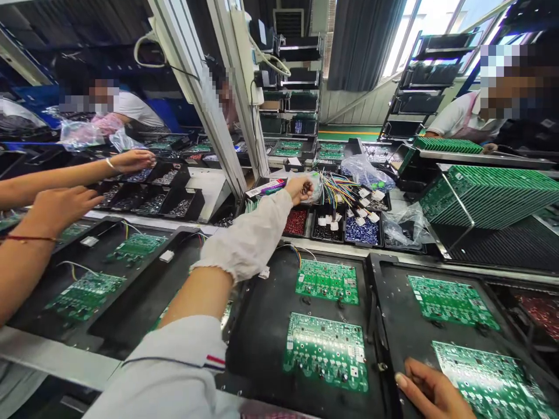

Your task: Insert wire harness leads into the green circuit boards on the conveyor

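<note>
My left hand [300,190], its forearm in a white sleeve cover, reaches over the parts bins with fingers closed on small dark components. Beside it lies a bundle of coloured wires with white connectors [343,192]. My right hand [430,389] is low at the right, thumb and fingers drawn together at the rim of a black tray [393,349]; what they grip, if anything, is hidden. Next to it is a green circuit board [489,372], with another board [452,299] above it. The tray between my arms carries two boards, an upper one [328,281] and a lower one [325,349].
Bins of red parts [296,222] and blue parts [361,230] line the back. A rack of upright boards [493,195] stands right. A co-worker's hands [65,209] reach in from the left over another tray. Metal posts [196,87] rise ahead; other people sit beyond.
</note>
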Demonstrator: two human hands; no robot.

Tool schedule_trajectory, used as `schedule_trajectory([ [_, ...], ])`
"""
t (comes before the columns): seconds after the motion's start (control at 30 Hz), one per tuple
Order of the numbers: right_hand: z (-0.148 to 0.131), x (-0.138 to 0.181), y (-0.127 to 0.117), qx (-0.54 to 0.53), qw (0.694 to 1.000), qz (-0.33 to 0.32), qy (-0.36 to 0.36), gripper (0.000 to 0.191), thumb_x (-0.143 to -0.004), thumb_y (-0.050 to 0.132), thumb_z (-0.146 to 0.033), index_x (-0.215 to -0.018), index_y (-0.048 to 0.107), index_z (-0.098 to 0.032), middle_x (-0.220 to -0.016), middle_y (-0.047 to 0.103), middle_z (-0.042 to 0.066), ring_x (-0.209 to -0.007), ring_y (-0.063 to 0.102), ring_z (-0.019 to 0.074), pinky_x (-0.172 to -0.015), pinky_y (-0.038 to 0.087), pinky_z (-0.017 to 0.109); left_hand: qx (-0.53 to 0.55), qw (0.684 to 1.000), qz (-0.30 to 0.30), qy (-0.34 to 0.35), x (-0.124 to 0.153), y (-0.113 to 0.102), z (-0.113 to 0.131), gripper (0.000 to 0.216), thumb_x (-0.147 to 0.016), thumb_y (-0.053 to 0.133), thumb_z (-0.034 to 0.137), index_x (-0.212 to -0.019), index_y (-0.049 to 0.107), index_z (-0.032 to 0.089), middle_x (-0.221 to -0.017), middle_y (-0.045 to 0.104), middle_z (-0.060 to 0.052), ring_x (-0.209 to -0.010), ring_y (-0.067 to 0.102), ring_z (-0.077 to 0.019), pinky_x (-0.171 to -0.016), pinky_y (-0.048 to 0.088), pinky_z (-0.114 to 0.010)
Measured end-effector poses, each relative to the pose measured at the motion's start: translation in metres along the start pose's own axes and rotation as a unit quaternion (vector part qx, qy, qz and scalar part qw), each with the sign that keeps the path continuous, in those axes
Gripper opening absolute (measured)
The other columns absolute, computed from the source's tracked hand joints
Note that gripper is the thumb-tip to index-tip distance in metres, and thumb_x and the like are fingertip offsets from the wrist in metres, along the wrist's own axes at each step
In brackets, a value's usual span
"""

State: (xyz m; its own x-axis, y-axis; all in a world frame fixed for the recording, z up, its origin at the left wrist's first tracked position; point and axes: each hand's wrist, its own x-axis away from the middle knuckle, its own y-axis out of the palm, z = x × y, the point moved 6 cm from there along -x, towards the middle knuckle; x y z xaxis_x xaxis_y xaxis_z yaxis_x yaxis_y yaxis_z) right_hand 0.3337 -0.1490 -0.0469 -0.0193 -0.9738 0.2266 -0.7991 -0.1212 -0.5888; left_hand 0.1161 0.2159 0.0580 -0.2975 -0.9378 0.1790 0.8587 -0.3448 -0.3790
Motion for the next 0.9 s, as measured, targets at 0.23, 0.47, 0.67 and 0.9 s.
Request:
schedule_trajectory([
  [0.23, -0.035, 0.005, 0.025, 0.174, 0.979, -0.016, -0.105, 0.034, -0.085, 0.035, -0.043, -0.065, 0.048, -0.020, -0.057, 0.056, 0.001, -0.055, 0.054, 0.0140, -0.053, 0.038, 0.023, 0.152, 0.949, -0.248, -0.120, 0.150, 0.100, -0.051, 0.031, -0.071, 0.058, 0.042, -0.065, 0.048, 0.013, -0.053, 0.040, 0.004, -0.039, 0.030, -0.0014, -0.035, 0.013, -0.017],
  [0.47, -0.089, -0.040, 0.007, 0.353, 0.911, -0.051, -0.208, 0.041, -0.083, 0.038, -0.047, -0.059, 0.054, -0.019, -0.051, 0.056, 0.003, -0.049, 0.053, 0.0151, -0.048, 0.030, 0.026, 0.313, 0.891, -0.256, -0.205, 0.192, 0.125, -0.074, 0.042, -0.056, 0.069, 0.045, -0.063, 0.048, 0.010, -0.057, 0.044, 0.003, -0.042, 0.037, -0.0013, -0.032, 0.010, -0.015],
  [0.67, -0.150, -0.093, 0.014, 0.306, 0.894, 0.053, -0.322, 0.029, -0.084, 0.042, -0.041, -0.082, 0.059, -0.018, -0.078, 0.061, 0.005, -0.079, 0.052, 0.0176, -0.072, 0.034, 0.031, 0.329, 0.899, -0.204, -0.207, 0.194, 0.122, -0.081, 0.035, -0.067, 0.063, 0.041, -0.063, 0.048, 0.009, -0.055, 0.044, 0.002, -0.042, 0.038, -0.0018, -0.034, 0.016, -0.015],
  [0.9, -0.138, -0.156, 0.040, 0.411, 0.865, 0.010, -0.287, 0.018, -0.084, 0.045, -0.023, -0.084, 0.061, -0.015, -0.085, 0.062, 0.007, -0.086, 0.048, 0.0191, -0.079, 0.029, 0.032, 0.307, 0.898, -0.171, -0.265, 0.207, 0.096, -0.103, 0.008, -0.078, 0.046, 0.008, -0.077, 0.054, 0.009, -0.056, 0.047, 0.001, -0.042, 0.040, -0.0029, -0.037, 0.020, -0.016],
])
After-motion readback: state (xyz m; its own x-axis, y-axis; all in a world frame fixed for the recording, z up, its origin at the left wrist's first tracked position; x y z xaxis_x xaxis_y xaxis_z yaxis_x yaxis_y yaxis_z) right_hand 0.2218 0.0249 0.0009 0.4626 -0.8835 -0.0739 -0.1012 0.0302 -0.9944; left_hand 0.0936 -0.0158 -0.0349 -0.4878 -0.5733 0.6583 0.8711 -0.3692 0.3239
